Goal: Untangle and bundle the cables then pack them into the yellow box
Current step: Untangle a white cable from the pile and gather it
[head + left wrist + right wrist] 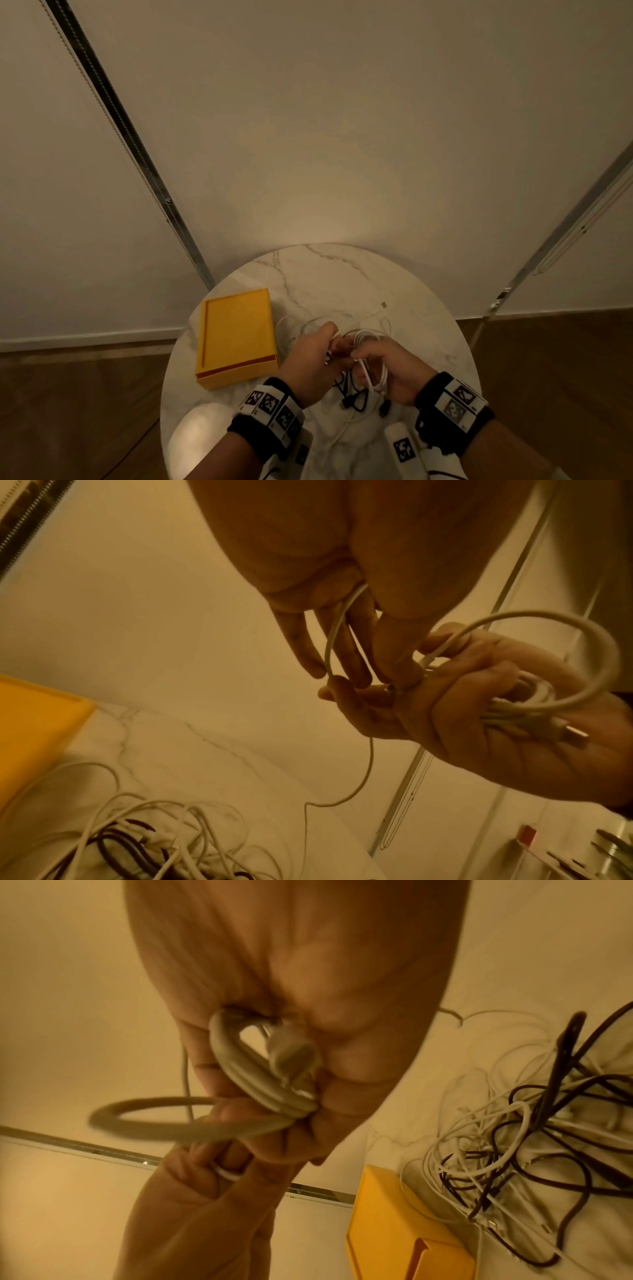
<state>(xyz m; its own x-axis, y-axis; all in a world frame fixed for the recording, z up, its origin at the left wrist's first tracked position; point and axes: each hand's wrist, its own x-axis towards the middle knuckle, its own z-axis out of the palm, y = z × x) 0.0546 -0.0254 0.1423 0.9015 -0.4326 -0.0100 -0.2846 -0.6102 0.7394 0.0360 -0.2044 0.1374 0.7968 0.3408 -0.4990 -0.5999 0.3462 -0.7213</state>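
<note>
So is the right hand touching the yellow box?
Apart. The head view shows the right hand gripping the white cable coil, with the left hand between it and the yellow box.

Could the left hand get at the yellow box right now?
Probably, but not freely. The yellow box lies closed on the table just left of the left hand, with nothing between them. But that hand is pinching the thin white cable, so it would have to let go first.
</note>
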